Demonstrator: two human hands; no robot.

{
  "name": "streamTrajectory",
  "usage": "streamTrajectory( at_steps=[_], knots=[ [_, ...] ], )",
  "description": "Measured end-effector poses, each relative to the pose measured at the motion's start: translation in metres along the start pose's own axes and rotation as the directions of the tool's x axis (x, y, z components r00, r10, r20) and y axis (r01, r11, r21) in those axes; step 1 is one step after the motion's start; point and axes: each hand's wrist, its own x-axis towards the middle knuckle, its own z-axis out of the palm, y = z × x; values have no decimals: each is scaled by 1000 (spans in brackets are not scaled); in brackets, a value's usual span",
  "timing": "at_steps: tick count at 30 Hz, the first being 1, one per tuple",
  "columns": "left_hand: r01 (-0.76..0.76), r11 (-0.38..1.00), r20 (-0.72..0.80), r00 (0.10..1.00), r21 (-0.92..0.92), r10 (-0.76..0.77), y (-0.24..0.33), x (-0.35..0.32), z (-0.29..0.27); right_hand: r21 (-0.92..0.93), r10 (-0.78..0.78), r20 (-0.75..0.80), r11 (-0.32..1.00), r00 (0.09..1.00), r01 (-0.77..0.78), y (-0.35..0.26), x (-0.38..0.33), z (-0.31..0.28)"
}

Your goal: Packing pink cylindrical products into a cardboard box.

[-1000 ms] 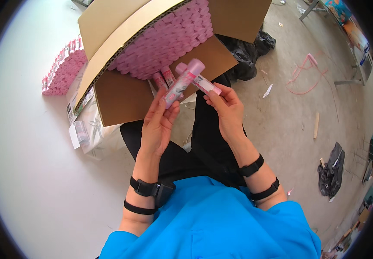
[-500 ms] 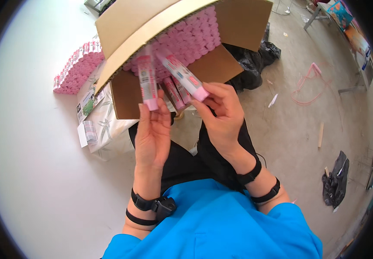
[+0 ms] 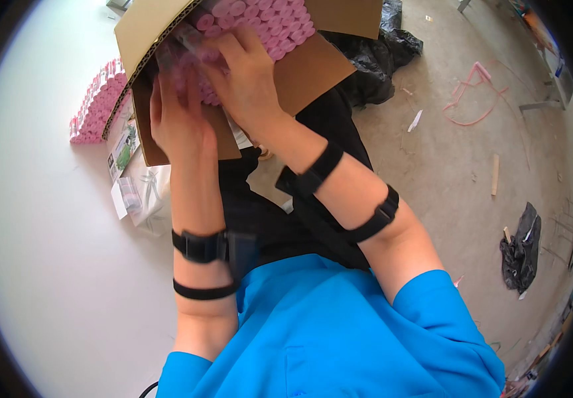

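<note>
A: Being pressed into the cardboard box [image 3: 313, 66] at upper centre, pink tubes [image 3: 260, 20] are being gripped by the curled left hand [image 3: 177, 123] and right hand [image 3: 247, 79].

B: More pink tubes are lying stacked at upper left [image 3: 94, 103]; work is being judged unfinished.

An open brown cardboard box [image 3: 313, 66] is lying in front of me, packed tight with rows of pink-capped tubes [image 3: 266, 20]. My hands are pressing more pink tubes in at its near edge. On the white bench to my left, a block of the same pink tubes [image 3: 94, 103] is lying stacked, and clear plastic sleeves with green-and-white labels [image 3: 127, 172] are lying beside it.
</note>
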Motion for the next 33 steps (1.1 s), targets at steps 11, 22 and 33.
streamTrajectory(
  at_steps=[11, 22, 33],
  knots=[
    [-304, 676, 214, 953, 672, 215, -10, 38, -7, -108, 8, 77, 994, 997, 1, 28, 7, 17],
    [-555, 302, 412, 806, 775, 425, -17, 72, -22, -223, 181, -34, 957, 983, -184, 29, 16, 34],
    [-375, 495, 263, 922, 784, 283, -26, -6, -34, -302, 447, 72, 862, 892, -407, 49, -12, -44]
  ],
)
